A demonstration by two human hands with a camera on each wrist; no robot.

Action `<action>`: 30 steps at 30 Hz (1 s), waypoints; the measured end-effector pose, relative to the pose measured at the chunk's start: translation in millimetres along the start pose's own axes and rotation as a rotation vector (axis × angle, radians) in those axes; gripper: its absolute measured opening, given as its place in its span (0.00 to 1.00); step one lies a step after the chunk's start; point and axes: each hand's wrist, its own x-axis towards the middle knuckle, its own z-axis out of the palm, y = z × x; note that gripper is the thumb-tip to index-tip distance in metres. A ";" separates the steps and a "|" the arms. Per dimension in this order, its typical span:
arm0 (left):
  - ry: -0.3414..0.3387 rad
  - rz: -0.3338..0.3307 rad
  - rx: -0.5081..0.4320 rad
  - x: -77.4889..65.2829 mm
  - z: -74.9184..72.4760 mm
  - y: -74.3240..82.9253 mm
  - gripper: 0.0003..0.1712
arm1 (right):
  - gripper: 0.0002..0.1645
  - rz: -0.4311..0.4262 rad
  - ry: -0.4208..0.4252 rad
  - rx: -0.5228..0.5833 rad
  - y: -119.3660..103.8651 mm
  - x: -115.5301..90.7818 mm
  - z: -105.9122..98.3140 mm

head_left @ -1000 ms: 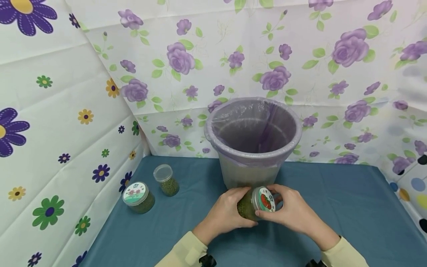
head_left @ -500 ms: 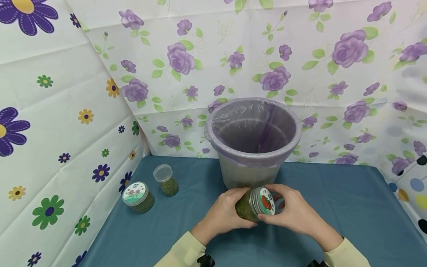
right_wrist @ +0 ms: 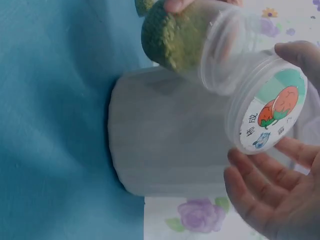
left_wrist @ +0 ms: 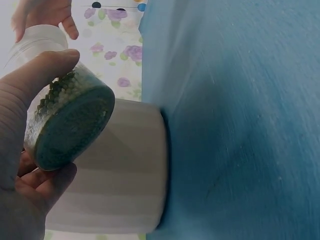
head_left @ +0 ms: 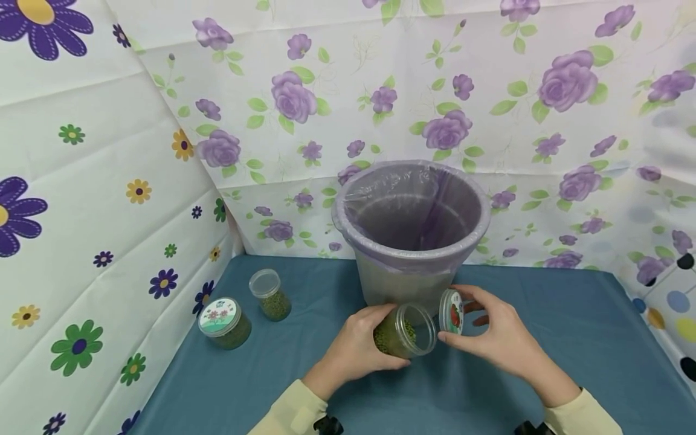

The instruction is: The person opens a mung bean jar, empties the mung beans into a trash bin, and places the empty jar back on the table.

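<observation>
My left hand grips a clear plastic jar round its body, tilted with its uncovered mouth to the right. Small green grains lie inside toward its base, plain in the right wrist view. Between thumb and fingers, my right hand pinches the jar's lid by its rim, a small gap away from the mouth. The lid bears a round label with red fruit on white and green. Both hands are in front of a grey bin, above the blue cloth.
The bin has a translucent purple liner folded over its rim. To the left stand a lidded jar with a flower label and a smaller clear-lidded jar, both with green contents. Flowered sheets hang behind and at the sides.
The lid has come off the jar and moved right with my right hand. My left hand and the jar have shifted slightly left, and the jar's mouth now shows uncovered.
</observation>
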 end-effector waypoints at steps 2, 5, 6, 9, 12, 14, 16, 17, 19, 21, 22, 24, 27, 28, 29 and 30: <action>-0.003 -0.009 -0.006 -0.3 -0.2 -0.4 0.50 | 0.49 0.040 0.023 -0.034 5.7 -0.4 -6.8; -0.002 -0.025 -0.022 -5.1 -4.3 -3.9 0.49 | 0.49 0.088 0.036 -0.037 14.8 2.0 -14.6; 0.005 -0.031 -0.029 -7.2 -6.4 -5.4 0.49 | 0.49 0.098 0.038 -0.031 18.0 3.4 -16.6; 0.043 -0.037 -0.044 -12.1 -14.1 -11.1 0.48 | 0.50 0.128 0.039 0.010 28.2 7.6 -22.5; 0.076 -0.043 -0.049 -11.8 -20.0 -15.1 0.49 | 0.53 0.168 0.061 0.030 40.7 8.1 -29.2; 0.085 -0.052 -0.049 -12.1 -23.6 -18.3 0.49 | 0.55 0.199 0.072 0.039 48.6 8.0 -31.3; 0.089 -0.065 -0.048 -13.8 -27.1 -21.8 0.50 | 0.56 0.213 0.080 0.044 55.8 9.0 -31.3; 0.091 -0.068 -0.047 -14.1 -28.5 -23.3 0.50 | 0.57 0.219 0.082 0.048 59.3 9.3 -31.5; 0.094 -0.076 -0.052 -14.7 -30.9 -25.6 0.51 | 0.58 0.224 0.085 0.052 65.9 9.7 -31.9; 0.100 -0.085 -0.062 -15.9 -32.3 -27.7 0.51 | 0.58 0.230 0.084 0.055 72.7 9.9 -32.3; 0.103 -0.092 -0.066 -16.8 -32.8 -28.5 0.51 | 0.58 0.234 0.083 0.056 76.0 10.0 -32.5; 0.111 -0.110 -0.079 -19.1 -33.3 -29.9 0.50 | 0.59 0.244 0.079 0.055 82.9 10.6 -32.5; 0.124 -0.128 -0.088 -23.1 -33.4 -32.0 0.49 | 0.61 0.257 0.076 0.052 94.1 12.0 -31.8; 0.130 -0.131 -0.087 -24.4 -33.6 -32.9 0.49 | 0.61 0.260 0.072 0.052 97.7 12.4 -31.5; 0.136 -0.134 -0.087 -25.3 -33.8 -33.7 0.49 | 0.62 0.263 0.067 0.051 101.2 12.9 -31.4; 0.142 -0.134 -0.081 -26.2 -34.0 -34.8 0.49 | 0.62 0.264 0.062 0.048 104.6 13.4 -31.2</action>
